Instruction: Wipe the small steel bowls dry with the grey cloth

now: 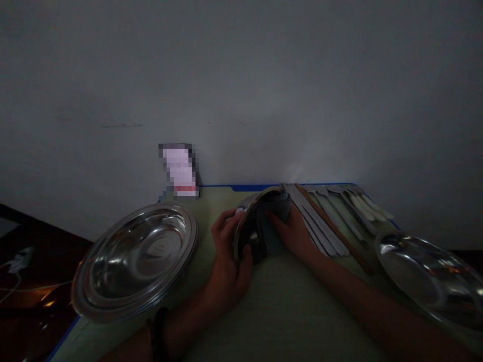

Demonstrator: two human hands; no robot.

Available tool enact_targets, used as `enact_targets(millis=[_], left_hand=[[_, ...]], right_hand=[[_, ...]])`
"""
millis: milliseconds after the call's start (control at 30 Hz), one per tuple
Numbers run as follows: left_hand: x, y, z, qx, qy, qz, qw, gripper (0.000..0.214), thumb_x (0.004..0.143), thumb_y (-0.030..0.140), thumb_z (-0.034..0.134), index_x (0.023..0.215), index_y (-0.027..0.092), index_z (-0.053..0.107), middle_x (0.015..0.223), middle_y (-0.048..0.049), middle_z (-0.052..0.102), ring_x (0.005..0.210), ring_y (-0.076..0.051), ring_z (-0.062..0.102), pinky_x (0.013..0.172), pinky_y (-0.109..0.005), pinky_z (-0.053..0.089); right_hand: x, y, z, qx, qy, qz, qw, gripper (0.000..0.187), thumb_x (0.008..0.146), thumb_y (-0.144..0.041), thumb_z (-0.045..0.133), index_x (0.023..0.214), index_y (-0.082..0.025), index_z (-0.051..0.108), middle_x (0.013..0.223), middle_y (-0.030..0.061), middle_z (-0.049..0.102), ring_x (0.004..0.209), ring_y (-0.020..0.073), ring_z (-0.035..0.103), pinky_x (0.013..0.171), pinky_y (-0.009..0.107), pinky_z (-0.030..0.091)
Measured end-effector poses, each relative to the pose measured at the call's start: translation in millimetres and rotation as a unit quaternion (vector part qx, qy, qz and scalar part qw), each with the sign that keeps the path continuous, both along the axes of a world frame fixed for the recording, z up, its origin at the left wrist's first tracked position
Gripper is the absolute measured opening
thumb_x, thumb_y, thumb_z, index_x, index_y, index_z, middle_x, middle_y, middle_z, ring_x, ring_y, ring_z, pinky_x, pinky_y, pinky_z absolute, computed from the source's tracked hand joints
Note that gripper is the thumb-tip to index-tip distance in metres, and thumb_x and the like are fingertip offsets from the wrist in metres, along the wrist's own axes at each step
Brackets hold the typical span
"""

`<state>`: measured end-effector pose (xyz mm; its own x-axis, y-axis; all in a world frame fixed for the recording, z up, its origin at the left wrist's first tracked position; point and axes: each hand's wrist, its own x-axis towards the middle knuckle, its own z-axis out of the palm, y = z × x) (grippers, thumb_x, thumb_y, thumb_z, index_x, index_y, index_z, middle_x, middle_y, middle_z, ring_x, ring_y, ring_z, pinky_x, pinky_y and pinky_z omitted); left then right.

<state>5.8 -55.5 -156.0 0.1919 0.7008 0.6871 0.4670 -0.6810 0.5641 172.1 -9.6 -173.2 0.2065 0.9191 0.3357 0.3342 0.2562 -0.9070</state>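
Note:
A small steel bowl (247,234) is tipped on its edge in the middle of the table, its mouth facing right. My left hand (226,264) grips its rim, thumb in front and fingers curled round the back. My right hand (296,236) presses a grey cloth (273,221) into the bowl's inside, fingers closed on the cloth.
A large steel plate (136,259) lies at the left and another steel plate (430,276) at the right. Several spoons and flat utensils (335,216) with a wooden stick (332,226) lie in a row at the back right. A blurred card (181,171) leans on the wall.

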Motion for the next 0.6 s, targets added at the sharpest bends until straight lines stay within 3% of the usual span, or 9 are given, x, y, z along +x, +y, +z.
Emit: enact_targets(millis=[600], left_hand=[[-0.3,0.3,-0.8,-0.001,-0.003,-0.006,1.000,0.059,0.083,0.011,0.048,0.136,0.027,0.026,0.132,-0.0103,0.032,0.127,-0.023,0.034,0.104,-0.044,0.038]], right_hand=[[1.2,1.7,-2.5,0.009,0.004,0.007,1.000,0.034,0.079,-0.037,0.058,0.108,-0.020,0.056,0.107,0.0085,0.065,0.101,0.0249,0.059,0.093,0.045,0.043]])
